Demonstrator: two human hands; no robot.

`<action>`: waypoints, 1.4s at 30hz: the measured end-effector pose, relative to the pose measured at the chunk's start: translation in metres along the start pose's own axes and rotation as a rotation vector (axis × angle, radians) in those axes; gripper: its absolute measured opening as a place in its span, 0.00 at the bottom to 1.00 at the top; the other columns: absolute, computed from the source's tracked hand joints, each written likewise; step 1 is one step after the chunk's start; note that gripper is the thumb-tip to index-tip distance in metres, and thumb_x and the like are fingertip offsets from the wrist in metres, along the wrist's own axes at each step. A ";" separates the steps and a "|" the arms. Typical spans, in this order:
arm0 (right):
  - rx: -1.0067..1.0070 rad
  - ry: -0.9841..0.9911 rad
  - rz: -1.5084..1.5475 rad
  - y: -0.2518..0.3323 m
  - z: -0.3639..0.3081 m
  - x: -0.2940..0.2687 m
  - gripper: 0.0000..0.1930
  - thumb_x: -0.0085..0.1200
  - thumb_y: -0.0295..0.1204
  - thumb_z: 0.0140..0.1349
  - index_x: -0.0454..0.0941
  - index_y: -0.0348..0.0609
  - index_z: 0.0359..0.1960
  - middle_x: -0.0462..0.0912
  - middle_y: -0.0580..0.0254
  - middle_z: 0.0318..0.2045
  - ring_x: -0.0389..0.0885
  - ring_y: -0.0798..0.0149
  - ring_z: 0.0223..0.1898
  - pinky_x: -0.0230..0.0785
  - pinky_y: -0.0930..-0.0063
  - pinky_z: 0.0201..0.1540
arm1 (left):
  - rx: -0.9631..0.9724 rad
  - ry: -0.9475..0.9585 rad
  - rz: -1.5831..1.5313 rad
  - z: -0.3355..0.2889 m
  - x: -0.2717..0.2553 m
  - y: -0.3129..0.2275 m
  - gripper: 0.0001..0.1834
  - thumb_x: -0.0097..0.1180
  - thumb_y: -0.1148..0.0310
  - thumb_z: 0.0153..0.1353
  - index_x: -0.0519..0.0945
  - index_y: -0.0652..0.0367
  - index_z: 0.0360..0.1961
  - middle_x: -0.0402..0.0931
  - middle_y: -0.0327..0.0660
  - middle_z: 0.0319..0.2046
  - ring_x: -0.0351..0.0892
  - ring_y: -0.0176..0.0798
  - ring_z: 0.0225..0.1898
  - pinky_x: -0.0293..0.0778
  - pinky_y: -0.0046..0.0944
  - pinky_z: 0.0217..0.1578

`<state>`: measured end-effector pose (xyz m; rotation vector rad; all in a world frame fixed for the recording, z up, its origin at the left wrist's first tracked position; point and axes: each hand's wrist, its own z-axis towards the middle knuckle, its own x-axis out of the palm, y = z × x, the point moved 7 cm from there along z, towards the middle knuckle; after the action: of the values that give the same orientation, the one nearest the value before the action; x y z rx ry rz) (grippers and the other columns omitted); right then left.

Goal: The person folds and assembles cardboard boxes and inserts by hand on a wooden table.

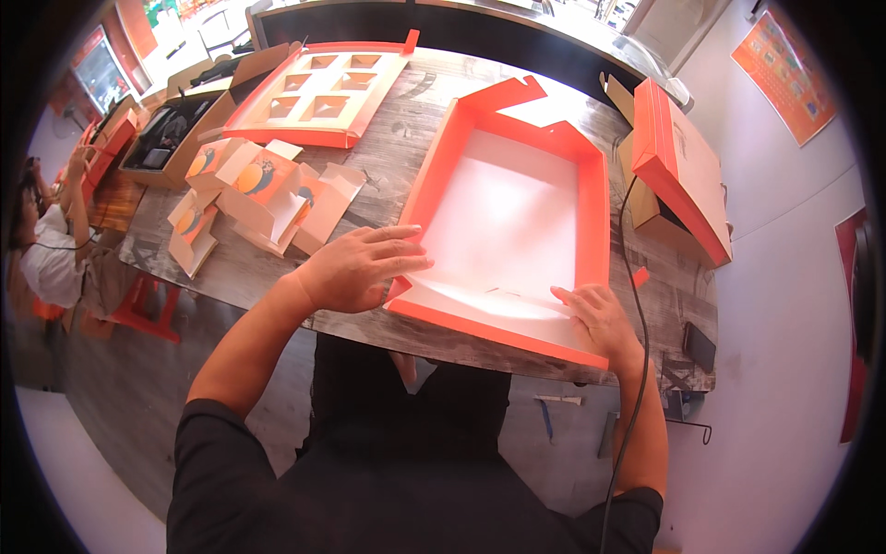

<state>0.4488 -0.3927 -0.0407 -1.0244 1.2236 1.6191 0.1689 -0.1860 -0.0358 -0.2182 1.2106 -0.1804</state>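
Orange cardboard tray (512,217) between my loose left fingers (397,249) and right fingers (574,297) (hold unclear) could buckle under lopsided pressure.

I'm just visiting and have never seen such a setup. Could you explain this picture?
There is no robot here, so no mechanical grip: just a person's bare hands. The single picture comes from the left of two wide fisheye cameras worn on the head, looking down, so straight edges bend. On the grey wood-look table, an open orange box with a white inside lies in front of the person. The left hand rests over its left wall; the right hand is at its near right corner, though whether it pinches is hard to tell. Farther off, to the left, are small printed cartons and a shallow tray with six openings.
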 end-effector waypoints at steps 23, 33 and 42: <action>0.070 -0.140 0.231 -0.027 -0.026 -0.009 0.16 0.58 0.29 0.70 0.87 0.40 0.56 0.88 0.53 0.56 0.75 0.41 0.71 0.69 0.50 0.71 | 0.105 -0.053 0.035 -0.003 0.006 0.003 0.15 0.65 0.65 0.67 0.87 0.50 0.54 0.84 0.37 0.56 0.75 0.50 0.69 0.73 0.49 0.69; 0.019 -0.031 0.118 -0.005 -0.037 -0.018 0.16 0.59 0.30 0.68 0.87 0.39 0.55 0.86 0.51 0.60 0.72 0.37 0.73 0.65 0.48 0.75 | 0.108 -0.049 0.026 -0.003 0.003 0.005 0.14 0.65 0.65 0.65 0.86 0.51 0.51 0.84 0.36 0.54 0.77 0.48 0.66 0.75 0.49 0.65; 0.033 0.062 0.033 -0.009 -0.046 -0.026 0.23 0.63 0.22 0.57 0.86 0.43 0.56 0.84 0.52 0.64 0.70 0.37 0.75 0.65 0.50 0.76 | 0.128 -0.171 -0.112 0.002 0.000 0.004 0.12 0.67 0.65 0.63 0.87 0.53 0.48 0.84 0.37 0.51 0.78 0.50 0.63 0.75 0.49 0.65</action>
<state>0.4708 -0.4401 -0.0274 -1.0454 1.3107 1.5978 0.1709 -0.1816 -0.0366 -0.1861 1.0141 -0.3290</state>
